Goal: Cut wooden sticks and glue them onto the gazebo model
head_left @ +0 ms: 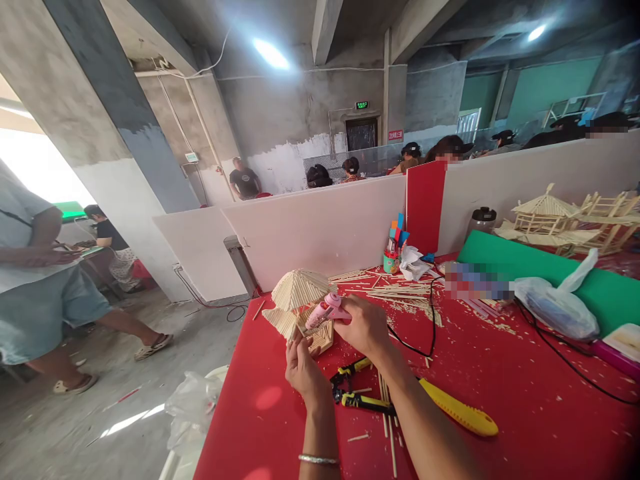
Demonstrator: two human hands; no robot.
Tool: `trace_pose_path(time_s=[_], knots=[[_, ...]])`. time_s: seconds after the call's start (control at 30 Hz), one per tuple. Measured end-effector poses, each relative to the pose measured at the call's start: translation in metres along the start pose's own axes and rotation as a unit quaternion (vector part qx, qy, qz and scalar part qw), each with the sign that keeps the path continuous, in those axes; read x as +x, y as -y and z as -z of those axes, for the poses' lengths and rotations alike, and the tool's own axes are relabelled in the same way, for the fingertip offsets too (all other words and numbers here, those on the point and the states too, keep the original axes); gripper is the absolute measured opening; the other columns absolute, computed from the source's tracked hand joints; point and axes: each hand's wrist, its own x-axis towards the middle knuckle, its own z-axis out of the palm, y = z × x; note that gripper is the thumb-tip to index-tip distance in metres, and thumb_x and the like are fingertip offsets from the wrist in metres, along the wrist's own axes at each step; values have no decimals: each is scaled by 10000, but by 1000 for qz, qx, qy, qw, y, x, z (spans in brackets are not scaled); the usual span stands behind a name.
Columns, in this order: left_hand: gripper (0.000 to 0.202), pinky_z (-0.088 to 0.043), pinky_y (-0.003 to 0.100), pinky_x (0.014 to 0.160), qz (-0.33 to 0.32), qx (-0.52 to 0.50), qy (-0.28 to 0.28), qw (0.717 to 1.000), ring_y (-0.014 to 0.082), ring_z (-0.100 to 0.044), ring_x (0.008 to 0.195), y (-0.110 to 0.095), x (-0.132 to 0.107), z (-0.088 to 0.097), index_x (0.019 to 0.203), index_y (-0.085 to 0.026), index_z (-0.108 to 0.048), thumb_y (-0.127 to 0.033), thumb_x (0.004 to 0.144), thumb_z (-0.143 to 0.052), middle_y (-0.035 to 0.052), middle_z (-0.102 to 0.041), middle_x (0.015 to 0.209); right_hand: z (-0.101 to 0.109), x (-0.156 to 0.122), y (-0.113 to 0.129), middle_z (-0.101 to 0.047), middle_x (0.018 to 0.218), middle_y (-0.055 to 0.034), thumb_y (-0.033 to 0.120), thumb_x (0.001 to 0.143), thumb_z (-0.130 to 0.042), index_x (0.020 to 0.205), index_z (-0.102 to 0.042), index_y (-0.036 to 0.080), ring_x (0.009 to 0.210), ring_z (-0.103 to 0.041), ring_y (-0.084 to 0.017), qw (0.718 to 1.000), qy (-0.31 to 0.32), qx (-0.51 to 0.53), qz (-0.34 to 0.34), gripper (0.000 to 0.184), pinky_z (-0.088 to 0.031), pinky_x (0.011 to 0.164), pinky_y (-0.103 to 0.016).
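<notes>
A small pavilion model (300, 291) built of thin wooden sticks stands near the red table's left edge, with a pointed upper roof and a wider lower tier. My right hand (366, 325) grips a pink glue gun (327, 311), its nozzle pointing down and left at the lower tier. Close under the nozzle, my left hand (306, 373) has its fingers closed at the model's near edge. Whether a loose stick is also between those fingers, I cannot tell. Yellow-and-black cutting pliers (367, 402) lie beneath my right forearm.
Loose sticks (395, 292) and shavings lie behind the model on the red table (265, 413). A yellow-handled tool (457, 407) rests at right, near a black cord (565, 380). Farther back are a plastic bag (557, 303), a green board (530, 267) and another stick model (547, 213). A person walks at left.
</notes>
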Motion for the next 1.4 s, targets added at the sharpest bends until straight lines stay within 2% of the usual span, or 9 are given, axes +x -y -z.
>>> trace_pose_path(time_s=[0.2,0.43,0.6,0.83,1.07,1.4], knots=[[201,-514,237,565,2,-5,-3,1000,207,-632,915,0,0,0,768,-155,-750,-241,601,-679,70,-685,1065,-2,0,-4,-683,769,9,202,749,-632,916,-719,271,719,-609,-174,1000,11,-9,2,201,-328,602,-258],[182,-514,229,565,4,-3,-8,1000,227,-628,980,0,1,-1,748,-160,-745,-240,598,-681,71,-681,1081,-1,0,-5,-694,799,7,213,755,-635,976,-719,288,729,-609,-174,1000,8,1,10,248,-331,609,-256],[196,-510,230,563,3,-6,-5,1000,216,-633,943,0,0,-1,757,-160,-746,-246,590,-688,68,-678,1059,0,0,-4,-679,756,1,226,764,-636,889,-717,261,711,-603,-172,1000,1,-5,6,152,-336,612,-254],[148,-509,240,580,-4,3,2,1000,218,-623,950,0,-1,0,698,-159,-723,-260,604,-669,69,-671,1034,-1,0,-2,-691,779,7,194,728,-659,954,-728,281,720,-613,-180,1000,1,3,5,252,-353,616,-253],[200,-507,250,583,-7,8,6,1000,201,-618,902,0,0,0,765,-161,-733,-278,617,-668,66,-662,1042,0,0,-1,-703,807,5,195,732,-658,973,-730,279,743,-624,-182,1000,9,7,4,265,-372,630,-253],[225,-524,268,599,-10,20,9,1000,211,-626,926,0,0,0,825,-169,-730,-290,648,-661,66,-665,1063,0,0,-3,-711,820,2,194,744,-646,987,-729,289,757,-621,-178,1000,26,11,6,274,-376,639,-243]])
